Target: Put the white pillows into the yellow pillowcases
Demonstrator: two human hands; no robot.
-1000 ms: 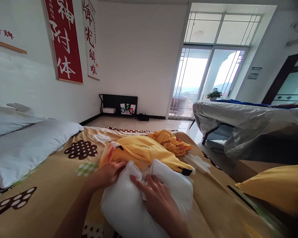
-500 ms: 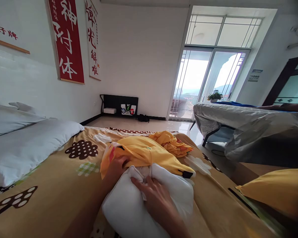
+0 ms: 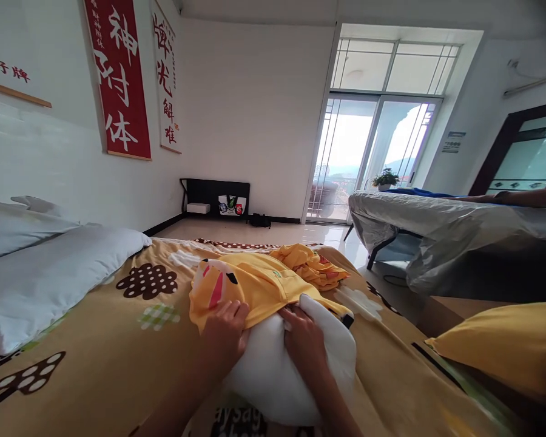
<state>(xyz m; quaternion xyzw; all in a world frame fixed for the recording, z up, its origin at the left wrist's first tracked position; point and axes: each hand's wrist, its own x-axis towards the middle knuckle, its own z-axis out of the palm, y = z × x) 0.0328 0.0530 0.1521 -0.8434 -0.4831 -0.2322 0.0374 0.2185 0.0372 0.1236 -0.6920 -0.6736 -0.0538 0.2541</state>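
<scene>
A yellow pillowcase (image 3: 259, 280) with pink and black print lies on the bed, its near opening toward me. My left hand (image 3: 227, 331) is closed on the left side of that opening, fingers curled over the cloth. A white pillow (image 3: 273, 376) has its far end partly inside the case; the rest sticks out toward me. My right hand (image 3: 303, 337) grips the pillow at the mouth of the case, its fingertips hidden under the yellow edge. Beyond the case sits a crumpled yellow cloth (image 3: 312, 264).
White pillows (image 3: 59, 273) lie at the left on the patterned bedsheet (image 3: 118, 358). A yellow pillow (image 3: 505, 346) is at the right edge. Past it stands a plastic-covered table (image 3: 437, 218), with another person's arm (image 3: 519, 197) resting on it. A black shelf (image 3: 209, 194) stands against the far wall.
My left hand has moved from under the case to its near edge. My right hand has pushed forward, taking the pillow's far end further into the case.
</scene>
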